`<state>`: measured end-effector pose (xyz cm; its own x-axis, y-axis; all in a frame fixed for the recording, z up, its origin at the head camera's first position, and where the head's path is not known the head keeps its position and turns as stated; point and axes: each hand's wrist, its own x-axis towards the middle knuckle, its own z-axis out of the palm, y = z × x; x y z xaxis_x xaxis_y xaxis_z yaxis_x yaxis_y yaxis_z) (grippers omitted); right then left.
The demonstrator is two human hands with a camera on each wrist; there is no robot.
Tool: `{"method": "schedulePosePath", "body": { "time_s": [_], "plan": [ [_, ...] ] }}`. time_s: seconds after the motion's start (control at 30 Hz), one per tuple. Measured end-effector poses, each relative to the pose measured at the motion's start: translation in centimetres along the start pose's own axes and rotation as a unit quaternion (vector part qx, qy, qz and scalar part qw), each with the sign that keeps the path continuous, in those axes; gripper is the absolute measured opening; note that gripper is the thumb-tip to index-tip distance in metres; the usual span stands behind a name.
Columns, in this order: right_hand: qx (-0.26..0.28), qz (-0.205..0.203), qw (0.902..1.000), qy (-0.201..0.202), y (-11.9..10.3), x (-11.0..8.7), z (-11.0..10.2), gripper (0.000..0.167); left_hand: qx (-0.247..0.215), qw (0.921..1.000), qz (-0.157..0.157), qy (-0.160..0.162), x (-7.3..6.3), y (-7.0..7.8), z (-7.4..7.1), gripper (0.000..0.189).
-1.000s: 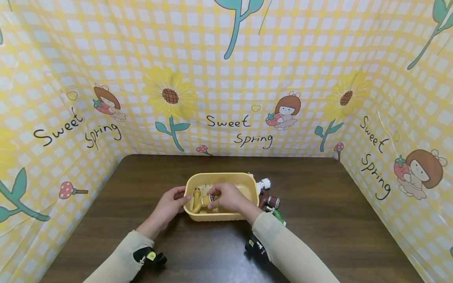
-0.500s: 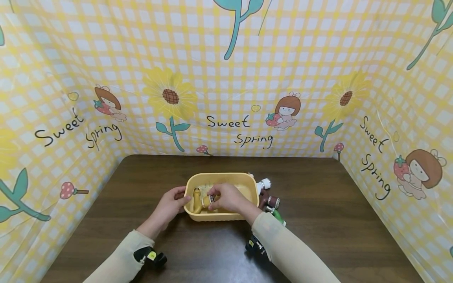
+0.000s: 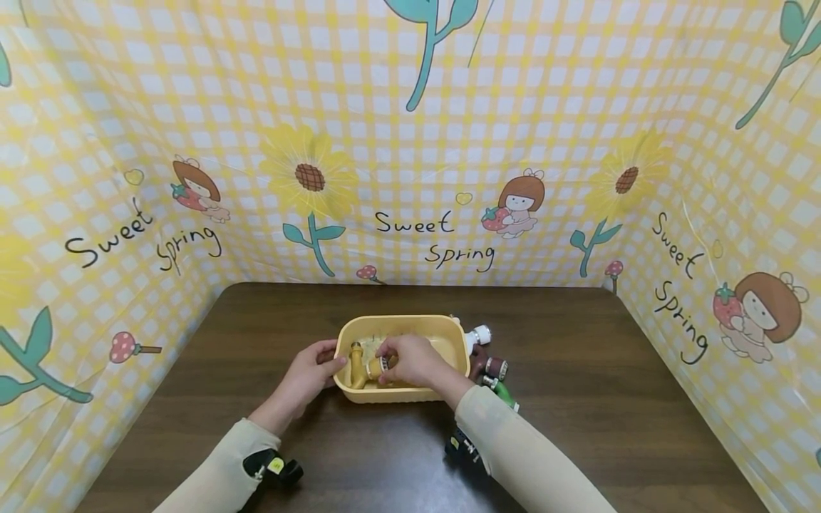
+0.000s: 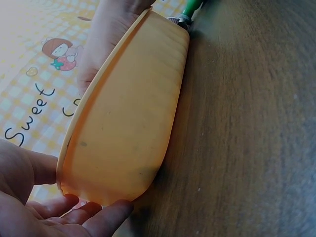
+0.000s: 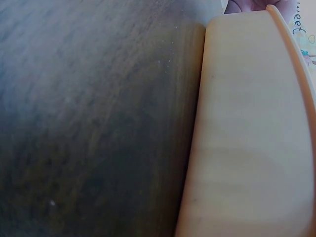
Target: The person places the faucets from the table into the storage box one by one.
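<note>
A pale yellow plastic basin [image 3: 400, 394] sits on the table. My left hand [image 3: 309, 374] grips its left end, and in the left wrist view the thumb is at the rim while the fingertips touch the outer wall [image 4: 123, 108]. Inside lies a glossy mustard-yellow piece [image 3: 358, 367], tube-like and branching, with a silver-ringed end; its exact kind is unclear. My right hand [image 3: 413, 362] reaches over the near rim and pinches that ringed end between thumb and fingers. Part of the piece is hidden behind the fingers. The right wrist view shows mostly the basin's side [image 5: 252, 123].
Against the basin's right end lie similar pieces: a white one [image 3: 479, 335], a dark brown one [image 3: 494, 366] and a green one [image 3: 503, 392]. The dark wooden table [image 3: 577, 399] is enclosed by a yellow checked cloth [image 3: 410, 164] at the back and sides.
</note>
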<state>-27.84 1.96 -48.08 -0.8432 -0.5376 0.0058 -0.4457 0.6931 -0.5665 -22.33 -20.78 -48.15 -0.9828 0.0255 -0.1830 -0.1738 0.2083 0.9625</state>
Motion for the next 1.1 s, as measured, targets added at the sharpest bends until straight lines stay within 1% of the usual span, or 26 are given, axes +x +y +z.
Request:
{"method": "schedulePosePath", "body": {
  "time_s": [0.3,0.5,0.7,0.83,1.0,1.1],
  "plan": [
    [-0.067,-0.020,0.9975,0.010,-0.10,-0.11,0.04,0.040,-0.004,1.0000,-0.006,-0.001,0.16,-0.07,0.04,0.050],
    [-0.083,-0.020,0.9963,0.007,-0.38,-0.27,-0.04,0.041,-0.004,1.0000,-0.004,-0.001,0.44,-0.36,0.12,0.049],
    [-0.083,-0.017,0.9964,-0.001,-0.52,-0.34,-0.15,0.041,-0.001,1.0000,-0.007,0.003,0.62,-0.58,0.16,0.048],
    [-0.077,-0.016,0.9968,-0.006,-0.63,-0.38,-0.30,0.040,-0.002,1.0000,-0.003,-0.001,0.61,-0.53,0.11,0.049],
    [-0.068,-0.018,0.9975,-0.011,-0.77,-0.47,-0.55,0.040,-0.008,1.0000,-0.003,-0.002,0.35,-0.20,0.06,0.049],
    [-0.064,-0.022,0.9976,-0.014,-0.88,-0.58,-0.80,0.042,-0.007,0.9999,-0.007,-0.001,0.16,0.07,0.05,0.049]
  ]
}}
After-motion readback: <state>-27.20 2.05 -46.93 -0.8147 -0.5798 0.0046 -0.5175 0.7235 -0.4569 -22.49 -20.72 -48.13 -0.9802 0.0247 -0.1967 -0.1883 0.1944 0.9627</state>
